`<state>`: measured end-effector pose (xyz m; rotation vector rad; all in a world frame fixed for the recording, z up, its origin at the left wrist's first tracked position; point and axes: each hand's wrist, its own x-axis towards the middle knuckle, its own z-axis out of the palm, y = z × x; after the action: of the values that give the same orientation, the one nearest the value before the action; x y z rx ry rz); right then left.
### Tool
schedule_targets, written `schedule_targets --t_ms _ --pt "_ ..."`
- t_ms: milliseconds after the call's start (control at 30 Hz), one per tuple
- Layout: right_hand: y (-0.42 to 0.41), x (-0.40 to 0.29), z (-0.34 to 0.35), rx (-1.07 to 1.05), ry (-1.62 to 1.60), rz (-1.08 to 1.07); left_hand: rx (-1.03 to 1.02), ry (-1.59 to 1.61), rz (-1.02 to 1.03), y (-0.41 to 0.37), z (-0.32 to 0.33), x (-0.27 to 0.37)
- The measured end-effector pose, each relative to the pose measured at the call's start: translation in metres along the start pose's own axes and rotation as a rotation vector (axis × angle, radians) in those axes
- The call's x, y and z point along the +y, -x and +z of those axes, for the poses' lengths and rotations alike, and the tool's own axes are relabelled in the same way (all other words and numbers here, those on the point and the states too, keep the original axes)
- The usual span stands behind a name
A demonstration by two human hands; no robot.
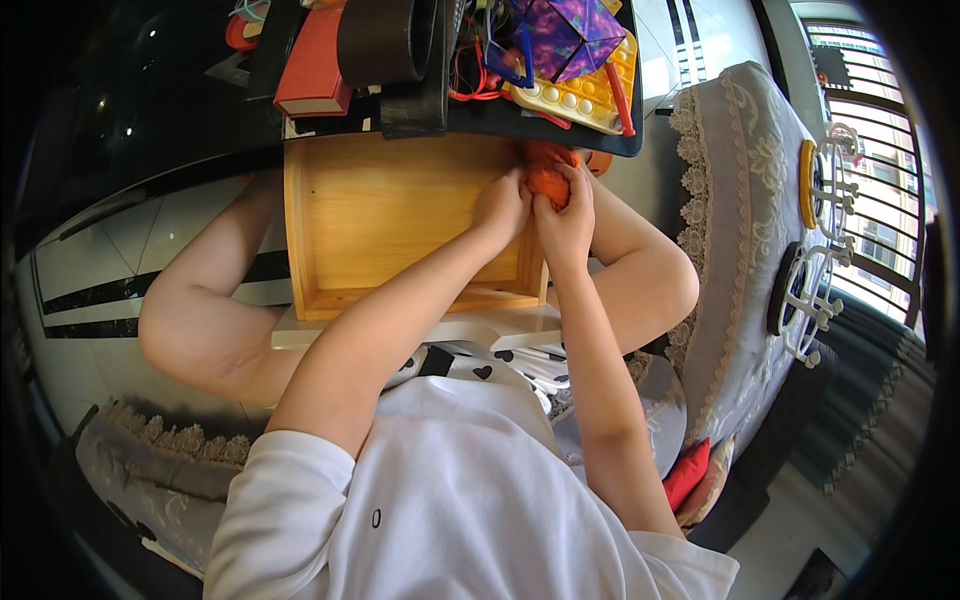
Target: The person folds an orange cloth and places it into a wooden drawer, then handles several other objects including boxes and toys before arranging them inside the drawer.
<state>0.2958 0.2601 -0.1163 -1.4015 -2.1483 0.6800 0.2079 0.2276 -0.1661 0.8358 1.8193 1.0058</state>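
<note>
An orange bundle (551, 182), seemingly cloth, is bunched at the far right corner of a pulled-out wooden drawer (390, 217). My right hand (566, 217) grips the bundle from the right, with fingers and thumb around its near end. Against its left side, my left hand (501, 204) is curled, pinching it with the fingertips mostly hidden. Both hands are close together above the drawer's right wall. The drawer's pale front panel (420, 331) faces my lap, and bare wood shows across the drawer bottom.
Above the drawer, the black tabletop (150, 97) holds a red box (311, 67), a dark brown curved strap-like piece (386, 37), a purple faceted object (574, 34) and a yellow pop-it toy (570, 101). A lace-trimmed sofa (742, 210) stands at the right. My knees flank the drawer.
</note>
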Motion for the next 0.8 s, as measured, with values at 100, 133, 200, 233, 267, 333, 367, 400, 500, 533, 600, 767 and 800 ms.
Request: schedule_targets --t_ms 100,133,200,233,267,333,367,400,500,533,600,767,800 --pt "0.006 -0.004 -0.003 -0.033 0.040 -0.006 0.047 0.058 0.025 0.017 0.006 -0.005" --pt "0.007 -0.006 -0.004 -0.048 0.060 -0.024 0.070 0.062 0.039 0.021 0.008 -0.007" --pt "0.010 -0.009 -0.006 -0.088 0.116 -0.058 0.009 -0.033 -0.046 0.026 0.011 -0.010" --pt "0.011 -0.010 -0.008 -0.113 0.152 -0.074 -0.024 -0.080 -0.087 0.027 0.011 -0.011" --pt "0.012 -0.011 -0.009 -0.137 0.189 -0.090 -0.066 -0.066 -0.100 0.029 0.011 -0.012" --pt "0.012 -0.013 -0.011 -0.159 0.201 -0.074 -0.151 -0.038 -0.125 0.031 0.007 -0.010" --pt "0.012 -0.015 -0.012 -0.170 0.207 -0.066 -0.209 -0.046 -0.141 0.031 0.004 -0.009" --pt "0.012 -0.018 -0.015 -0.210 0.204 -0.045 -0.268 -0.054 -0.159 0.031 0.001 -0.008" --pt "0.012 -0.020 -0.024 -0.310 0.234 -0.039 -0.391 -0.153 -0.176 0.038 -0.004 -0.004" --pt "0.014 -0.016 -0.027 -0.330 0.272 -0.075 -0.423 -0.198 -0.175 0.042 -0.004 -0.003" --pt "0.016 -0.015 -0.034 -0.392 0.313 -0.103 -0.477 -0.210 -0.175 0.049 -0.005 -0.005" --pt "0.022 -0.019 -0.051 -0.524 0.343 -0.138 -0.717 -0.324 -0.150 0.046 0.001 -0.018" --pt "0.024 -0.019 -0.053 -0.536 0.347 -0.147 -0.729 -0.351 -0.149 0.053 0.000 -0.016"
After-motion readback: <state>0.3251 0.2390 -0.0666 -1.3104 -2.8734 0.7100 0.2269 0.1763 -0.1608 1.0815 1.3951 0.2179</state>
